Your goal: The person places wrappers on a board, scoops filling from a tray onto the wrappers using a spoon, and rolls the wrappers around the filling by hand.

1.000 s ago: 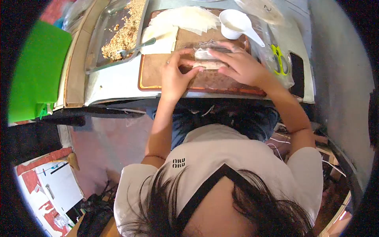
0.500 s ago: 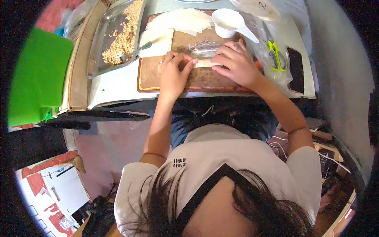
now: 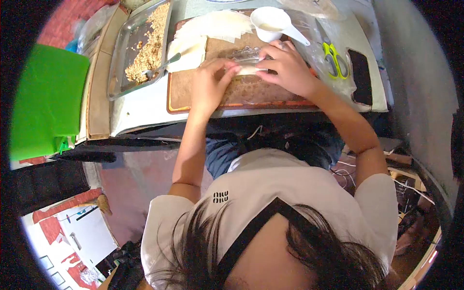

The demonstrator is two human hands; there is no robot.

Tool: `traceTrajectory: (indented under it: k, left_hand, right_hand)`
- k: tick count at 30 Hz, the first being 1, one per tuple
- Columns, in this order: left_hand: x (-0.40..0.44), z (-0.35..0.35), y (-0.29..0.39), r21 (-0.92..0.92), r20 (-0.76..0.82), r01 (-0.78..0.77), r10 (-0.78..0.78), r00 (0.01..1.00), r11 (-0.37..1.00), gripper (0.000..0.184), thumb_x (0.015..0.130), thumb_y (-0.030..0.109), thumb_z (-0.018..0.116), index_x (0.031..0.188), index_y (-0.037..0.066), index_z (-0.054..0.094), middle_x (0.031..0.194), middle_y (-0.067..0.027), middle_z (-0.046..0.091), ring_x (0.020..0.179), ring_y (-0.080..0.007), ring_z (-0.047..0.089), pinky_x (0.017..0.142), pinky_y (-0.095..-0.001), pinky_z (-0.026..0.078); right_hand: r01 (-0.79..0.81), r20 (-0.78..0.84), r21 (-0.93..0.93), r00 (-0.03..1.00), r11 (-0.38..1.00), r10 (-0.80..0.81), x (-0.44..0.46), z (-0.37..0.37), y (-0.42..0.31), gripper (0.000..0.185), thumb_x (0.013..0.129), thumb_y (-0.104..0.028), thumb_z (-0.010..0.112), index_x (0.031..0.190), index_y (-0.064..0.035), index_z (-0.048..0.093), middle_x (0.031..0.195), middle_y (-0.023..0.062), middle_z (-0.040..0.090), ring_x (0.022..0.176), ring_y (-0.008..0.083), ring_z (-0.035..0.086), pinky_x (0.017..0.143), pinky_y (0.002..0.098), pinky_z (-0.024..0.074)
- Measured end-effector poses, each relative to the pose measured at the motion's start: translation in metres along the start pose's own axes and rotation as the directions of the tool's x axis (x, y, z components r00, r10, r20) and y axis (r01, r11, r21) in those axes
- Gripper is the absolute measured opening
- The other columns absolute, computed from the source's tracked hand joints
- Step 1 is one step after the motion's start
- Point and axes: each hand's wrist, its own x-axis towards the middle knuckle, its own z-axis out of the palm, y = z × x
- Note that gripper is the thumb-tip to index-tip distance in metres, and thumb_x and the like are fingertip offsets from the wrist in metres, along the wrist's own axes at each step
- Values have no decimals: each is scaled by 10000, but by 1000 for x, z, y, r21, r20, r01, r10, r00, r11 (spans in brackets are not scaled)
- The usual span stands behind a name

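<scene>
A pale spring roll (image 3: 248, 70) lies crosswise over the brown board (image 3: 183, 92). My left hand (image 3: 211, 83) grips its left end between thumb and fingers. At the other end, my right hand (image 3: 287, 70) holds it with thumb below and fingers on top, partly hiding it. Just beyond the roll is a crinkled clear plastic piece (image 3: 245, 52). Thin wrapper sheets (image 3: 215, 26) are stacked on the far part of the board, with a single squarish stack of wrappers (image 3: 187, 52) nearer my left hand. A white measuring cup (image 3: 270, 24) with some liquid stands beyond my right hand.
To the left, a glass tray (image 3: 126, 46) holds crumbly filling (image 3: 145, 60) and a spoon (image 3: 169, 62). Yellow-green scissors (image 3: 335, 60) and a dark phone (image 3: 360, 77) lie at the right. A green container (image 3: 48, 99) stands at the far left.
Both hands stay on the roll, with small finger shifts at its ends. The whole view has shifted slightly with my head.
</scene>
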Motion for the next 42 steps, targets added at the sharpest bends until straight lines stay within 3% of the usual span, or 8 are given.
traceTrajectory:
  k: [11,14,20,23,26,32,38,42]
  left_hand:
    - [6,-1,-15,42,119,-38,33,992,998,218,772,148,768,934,30,683,860,-127,687,759,-257,642,697,-345,489]
    - [11,-2,-13,3,145,23,-23,989,1000,205,826,194,724,933,24,680,837,-150,682,706,-259,619,670,-370,478]
    - [17,1,-10,-18,182,215,-208,961,977,210,886,227,648,912,21,678,800,-157,658,706,-306,605,685,-400,472]
    - [18,13,-18,190,26,0,-5,1000,982,162,866,185,660,886,24,677,794,-154,649,759,-319,612,720,-397,463]
    - [23,19,-19,51,-112,-58,64,992,997,103,817,121,698,859,29,674,785,-142,646,795,-316,611,762,-399,454]
    - [17,5,-13,81,16,-85,84,996,993,142,751,92,760,860,45,683,846,-112,682,834,-308,627,799,-384,463]
    - [23,2,-24,137,95,-151,138,986,979,219,800,204,757,954,61,700,922,-107,704,803,-242,632,765,-335,485]
    - [33,0,-23,45,165,-85,77,983,995,222,819,155,729,985,29,653,802,-120,662,755,-229,622,684,-320,479]
  right_hand:
    - [-112,16,134,994,985,111,1,1,6,203,820,-225,701,970,-88,712,930,49,609,938,259,549,826,381,421]
    - [-58,-69,32,996,998,60,1,8,1,229,818,-233,704,1006,-101,689,938,48,608,949,256,550,833,388,422]
    - [-78,24,62,997,995,77,5,2,-1,186,847,-210,673,1003,-108,674,1003,45,600,970,261,546,848,415,420]
    - [-95,30,72,995,993,93,7,7,2,171,866,-200,650,1001,-97,667,1018,59,597,973,273,545,844,421,418]
    - [-53,3,56,999,997,53,8,10,6,168,881,-188,628,1011,-85,655,1015,80,589,974,293,542,845,424,423]
    - [-103,30,36,994,994,102,13,13,7,199,892,-206,585,1042,-86,635,1019,96,577,1064,309,546,900,456,436]
    - [-63,35,25,997,998,62,14,6,4,249,867,-190,616,1091,-83,607,1020,111,579,1042,324,565,890,444,453]
    - [-54,-4,73,999,996,54,11,18,14,256,871,-169,636,1108,-74,615,1053,98,581,1022,306,553,871,421,448]
